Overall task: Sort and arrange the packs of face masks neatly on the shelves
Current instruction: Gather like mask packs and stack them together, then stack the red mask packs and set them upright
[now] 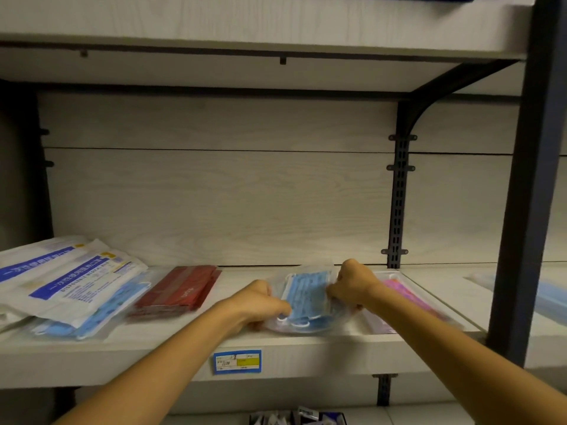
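Observation:
A clear pack of blue face masks (308,297) lies on the pale wooden shelf (306,342), near its front edge. My left hand (260,302) grips the pack's left side and my right hand (352,286) grips its right side. Under my right forearm lies a clear pack of pink masks (402,291). A dark red pack (181,291) rests to the left of my hands. Further left is a loose pile of white packs with blue labels (70,274) on top of clear packs of blue masks (92,323).
A dark metal upright (530,179) and a bracket (399,191) bound the bay on the right. Another blue pack (549,299) lies in the neighbouring bay. A blue price tag (237,361) sticks to the shelf front. Small packets (297,418) show on the shelf below.

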A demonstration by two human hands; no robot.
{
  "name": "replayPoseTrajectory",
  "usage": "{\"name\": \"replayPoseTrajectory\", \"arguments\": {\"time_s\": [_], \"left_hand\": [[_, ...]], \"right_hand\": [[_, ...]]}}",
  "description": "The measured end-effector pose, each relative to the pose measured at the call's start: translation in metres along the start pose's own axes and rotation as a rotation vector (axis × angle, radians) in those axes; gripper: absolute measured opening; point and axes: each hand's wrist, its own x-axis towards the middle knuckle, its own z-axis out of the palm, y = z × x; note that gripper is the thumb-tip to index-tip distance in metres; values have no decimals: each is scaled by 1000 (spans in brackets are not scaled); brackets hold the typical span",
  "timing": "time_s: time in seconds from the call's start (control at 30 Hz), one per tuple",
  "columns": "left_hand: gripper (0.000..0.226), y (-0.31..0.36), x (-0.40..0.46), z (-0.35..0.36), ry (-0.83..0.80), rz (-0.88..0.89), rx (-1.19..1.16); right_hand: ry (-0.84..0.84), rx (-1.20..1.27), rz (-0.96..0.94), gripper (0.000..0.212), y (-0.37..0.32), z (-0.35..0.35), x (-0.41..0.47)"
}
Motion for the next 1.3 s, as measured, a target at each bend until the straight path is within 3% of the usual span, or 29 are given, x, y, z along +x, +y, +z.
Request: {"name": "replayPoseTrajectory", "arguments": {"time_s": [0.2,0.37,0.5,0.6,0.77,1.0,1.3], "left_hand": [[43,4,-4,-4,80,-20,286],[34,1,-3,-12,143,38,369],[36,-6,-7,-20,340,127,537],[30,-11,-17,-27,523,273,845],[28,-33,-39,-40,606,283,997],[32,-79,-59,-80,619,65,1070],[28,-120,-50,-139,618,110,1084]], "right_hand": [[58,-147,-102,33,4,1,-7],[151,-264,-214,12,7,0,-8],[261,-334,-364,29,5,-4,-5],[274,-341,-506,35,-8,-5,-4],[252,-369,-686,39,-30,17,-8],[144,-313,-733,37,-58,59,-15],[76,-240,-611,37,-121,83,-14]]}}
